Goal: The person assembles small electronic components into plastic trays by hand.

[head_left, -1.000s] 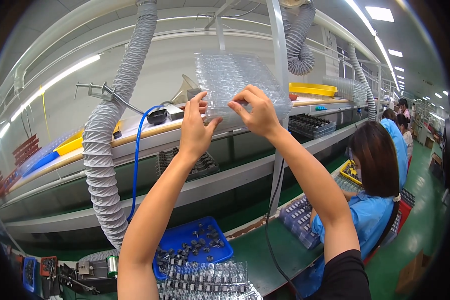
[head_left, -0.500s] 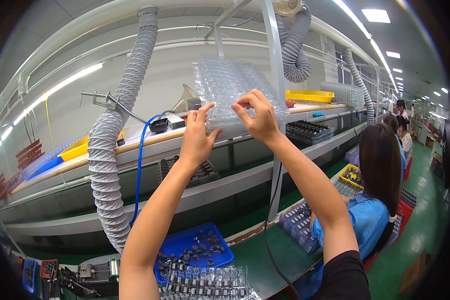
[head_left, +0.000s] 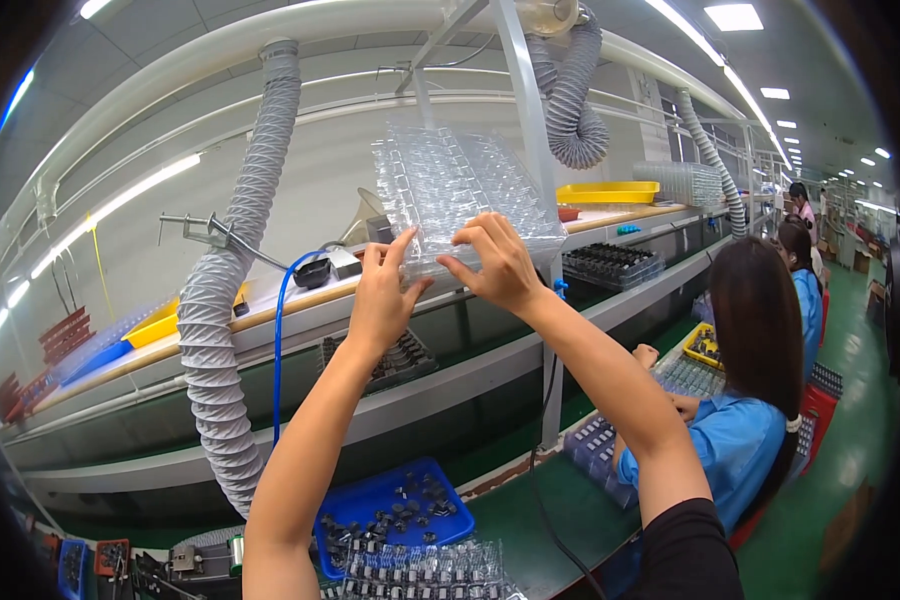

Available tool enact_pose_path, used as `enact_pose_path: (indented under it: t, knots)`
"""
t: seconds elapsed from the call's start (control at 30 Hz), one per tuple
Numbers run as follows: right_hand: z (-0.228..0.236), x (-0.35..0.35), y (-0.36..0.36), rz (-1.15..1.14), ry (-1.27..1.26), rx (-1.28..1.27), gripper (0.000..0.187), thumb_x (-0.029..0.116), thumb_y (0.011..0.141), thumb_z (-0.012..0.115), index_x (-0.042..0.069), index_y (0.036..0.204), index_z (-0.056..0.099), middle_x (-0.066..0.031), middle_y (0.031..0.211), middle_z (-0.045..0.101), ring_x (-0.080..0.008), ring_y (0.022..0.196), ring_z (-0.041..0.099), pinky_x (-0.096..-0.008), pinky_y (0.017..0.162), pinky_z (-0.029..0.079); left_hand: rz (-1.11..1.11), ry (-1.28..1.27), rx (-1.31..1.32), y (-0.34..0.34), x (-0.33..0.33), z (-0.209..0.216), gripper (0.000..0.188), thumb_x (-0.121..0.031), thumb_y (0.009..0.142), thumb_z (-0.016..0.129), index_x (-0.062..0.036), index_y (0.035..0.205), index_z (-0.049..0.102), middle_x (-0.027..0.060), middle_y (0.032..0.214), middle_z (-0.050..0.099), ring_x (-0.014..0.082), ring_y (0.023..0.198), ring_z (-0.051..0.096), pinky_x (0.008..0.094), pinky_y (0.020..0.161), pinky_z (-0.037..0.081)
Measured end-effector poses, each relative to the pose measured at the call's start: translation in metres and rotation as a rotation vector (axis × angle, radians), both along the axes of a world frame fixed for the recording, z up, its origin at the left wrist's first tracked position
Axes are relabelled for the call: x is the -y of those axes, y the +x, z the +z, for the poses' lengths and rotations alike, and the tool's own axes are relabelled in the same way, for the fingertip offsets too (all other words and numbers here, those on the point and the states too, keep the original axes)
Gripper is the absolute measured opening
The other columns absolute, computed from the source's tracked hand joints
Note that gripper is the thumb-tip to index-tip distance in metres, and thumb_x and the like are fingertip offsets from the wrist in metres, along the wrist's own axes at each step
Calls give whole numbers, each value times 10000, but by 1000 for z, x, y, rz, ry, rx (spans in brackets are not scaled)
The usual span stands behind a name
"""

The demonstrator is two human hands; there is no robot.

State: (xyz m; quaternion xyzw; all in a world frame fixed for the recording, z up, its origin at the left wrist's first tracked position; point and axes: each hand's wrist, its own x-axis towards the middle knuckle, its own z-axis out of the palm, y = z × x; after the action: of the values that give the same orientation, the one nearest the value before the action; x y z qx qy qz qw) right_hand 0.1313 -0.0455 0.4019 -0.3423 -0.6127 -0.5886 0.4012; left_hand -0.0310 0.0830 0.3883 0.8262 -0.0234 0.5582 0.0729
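A stack of clear plastic trays (head_left: 460, 185) with moulded pockets sits tilted on the raised shelf in front of me. My left hand (head_left: 382, 295) is raised to its near left corner, the fingers stretched up against the plastic and the thumb spread apart. Just right of it, my right hand (head_left: 500, 265) bends its fingers over the near edge of the stack, thumb close to the index finger. The plastic edge seems to lie between them, though transparency blurs the exact contact. Below my arms, a blue tray (head_left: 450, 520) holds small dark parts, beside filled clear trays (head_left: 420, 572).
A grey metal post (head_left: 526, 100) rises right behind the stack. To the left hang a ribbed grey duct (head_left: 210, 340) and a blue hose (head_left: 278, 350). A co-worker in a blue shirt (head_left: 725, 450) sits close on the right. A black cable (head_left: 536, 480) runs down to the bench.
My right hand has come down and left along the stack's near edge, its fingers bending over it. My left hand has lowered slightly. The view has shifted a little.
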Motion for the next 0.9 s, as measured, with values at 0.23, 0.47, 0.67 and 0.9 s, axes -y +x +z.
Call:
enact_pose_path:
  t: [0.23, 0.47, 0.67, 0.9]
  knots:
    - [8, 6, -1, 36, 4, 0, 329, 204, 801, 843, 36, 947, 600, -126, 902, 594, -294, 836, 584, -378, 733, 494, 5, 25, -15, -5, 4, 2, 778, -94, 815, 817, -199, 1491, 447, 116, 1071, 483, 215, 791, 550, 376, 768, 516]
    - [44, 22, 2, 122, 55, -169, 288, 136, 804, 800, 35, 950, 573, -121, 877, 576, -290, 807, 598, -388, 706, 496, 37, -6, -104, -6, 12, 12, 748, -92, 807, 818, -207, 1452, 457, 139, 1057, 494, 253, 827, 581, 400, 781, 522]
    - [81, 41, 4, -53, -140, -257, 200, -19, 789, 666, 39, 951, 565, -135, 865, 613, -329, 866, 636, -417, 779, 516, 130, 77, -110, -9, 8, 12, 714, -114, 803, 820, -136, 1420, 461, 171, 1099, 514, 329, 961, 612, 429, 826, 534]
    - [120, 53, 18, -86, -53, -171, 177, 4, 829, 676, 21, 968, 568, -119, 806, 584, -249, 730, 616, -360, 686, 503, 434, 652, 45, 1, 29, 16, 758, -172, 738, 794, -115, 1423, 476, 132, 1285, 541, 342, 1328, 480, 431, 1089, 412]
